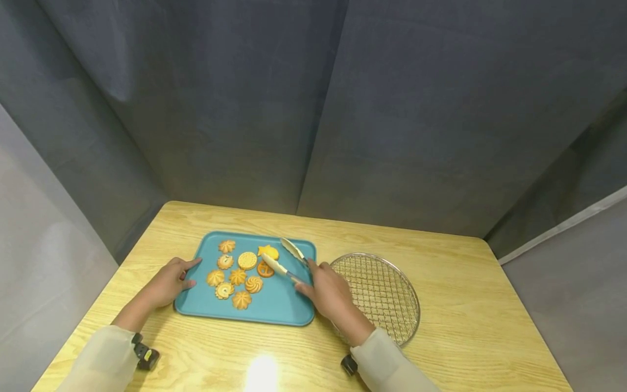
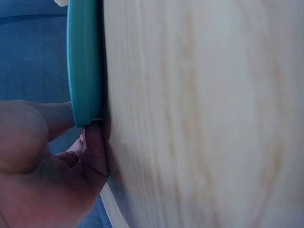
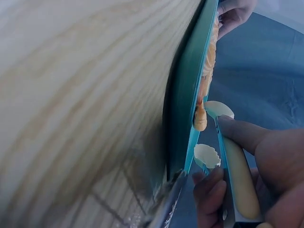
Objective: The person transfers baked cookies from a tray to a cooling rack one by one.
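Note:
A blue-green tray bears several cookies, some flower-shaped, one round and dotted, one pretzel-shaped, one star-like. My left hand pinches the tray's left edge; in the left wrist view its fingers reach beneath the rim, with the thumb on the upper side. A pair of tongs with cream tips is in my right hand. The tips stand apart over the tray's right half, one beside the pretzel-shaped cookie, the other near the back rim. Nothing shows between the tips.
Right of the tray lies a round wire mesh rack, partly beneath my right forearm. Both rest on a light wooden table. Grey curtains stand behind the table and at its sides.

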`<state>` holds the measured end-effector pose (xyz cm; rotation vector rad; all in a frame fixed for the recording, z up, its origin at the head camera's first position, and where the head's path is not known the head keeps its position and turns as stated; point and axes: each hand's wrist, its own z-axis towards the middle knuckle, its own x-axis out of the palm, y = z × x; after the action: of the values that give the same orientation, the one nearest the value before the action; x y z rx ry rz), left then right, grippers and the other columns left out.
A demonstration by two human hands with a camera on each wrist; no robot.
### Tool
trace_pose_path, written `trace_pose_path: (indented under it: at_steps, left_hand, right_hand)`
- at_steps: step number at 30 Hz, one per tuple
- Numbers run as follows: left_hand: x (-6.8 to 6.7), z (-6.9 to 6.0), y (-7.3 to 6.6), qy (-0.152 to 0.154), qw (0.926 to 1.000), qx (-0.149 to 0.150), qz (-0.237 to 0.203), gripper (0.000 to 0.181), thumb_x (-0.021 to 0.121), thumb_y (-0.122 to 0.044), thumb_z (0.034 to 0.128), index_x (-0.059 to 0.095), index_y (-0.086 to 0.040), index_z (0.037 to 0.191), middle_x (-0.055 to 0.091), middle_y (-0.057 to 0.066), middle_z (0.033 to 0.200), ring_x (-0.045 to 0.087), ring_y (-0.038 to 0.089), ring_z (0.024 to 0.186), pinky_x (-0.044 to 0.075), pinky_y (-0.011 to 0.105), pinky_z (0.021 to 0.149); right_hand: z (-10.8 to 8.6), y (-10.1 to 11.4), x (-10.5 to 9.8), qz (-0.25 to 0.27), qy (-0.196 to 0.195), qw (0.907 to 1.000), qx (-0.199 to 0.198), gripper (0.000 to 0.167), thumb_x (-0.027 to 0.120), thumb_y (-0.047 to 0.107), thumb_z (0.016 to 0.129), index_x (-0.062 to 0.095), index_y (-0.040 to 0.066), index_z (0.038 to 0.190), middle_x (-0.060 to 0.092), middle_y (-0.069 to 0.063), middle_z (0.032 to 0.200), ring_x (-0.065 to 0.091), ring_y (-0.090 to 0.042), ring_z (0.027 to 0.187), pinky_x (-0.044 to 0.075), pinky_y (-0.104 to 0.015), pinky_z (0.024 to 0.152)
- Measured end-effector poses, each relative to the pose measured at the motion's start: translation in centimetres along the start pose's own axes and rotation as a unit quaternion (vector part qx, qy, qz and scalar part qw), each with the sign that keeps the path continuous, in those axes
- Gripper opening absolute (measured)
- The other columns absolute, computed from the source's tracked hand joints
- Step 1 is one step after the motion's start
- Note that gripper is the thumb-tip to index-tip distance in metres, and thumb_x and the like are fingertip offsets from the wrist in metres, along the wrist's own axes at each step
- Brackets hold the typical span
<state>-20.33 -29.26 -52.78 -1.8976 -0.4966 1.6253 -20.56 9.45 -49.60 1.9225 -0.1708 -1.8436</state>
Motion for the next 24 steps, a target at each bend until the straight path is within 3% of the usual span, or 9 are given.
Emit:
trace_pose_path:
  at_steps: [24]
  left_hand:
    - [-0.02, -0.06, -0.10, -0.004, 1.0000, -0.004, -0.005, 0.059, 0.065, -0.001, 0.0982, 0.042, 0.010, 0.151, 0.043, 0.014, 0.098, 0.042, 0.023, 0.085, 0.037, 0.030, 0.068]
  right_hand:
    - [0.85, 0.83, 0.44, -0.016, -0.007, 0.9992, -0.035, 0.063, 0.075, 0.039, 0.095, 0.059, 0.005, 0.146, 0.069, -0.015, 0.107, 0.057, -0.020, 0.070, 0.046, -0.036, 0.057]
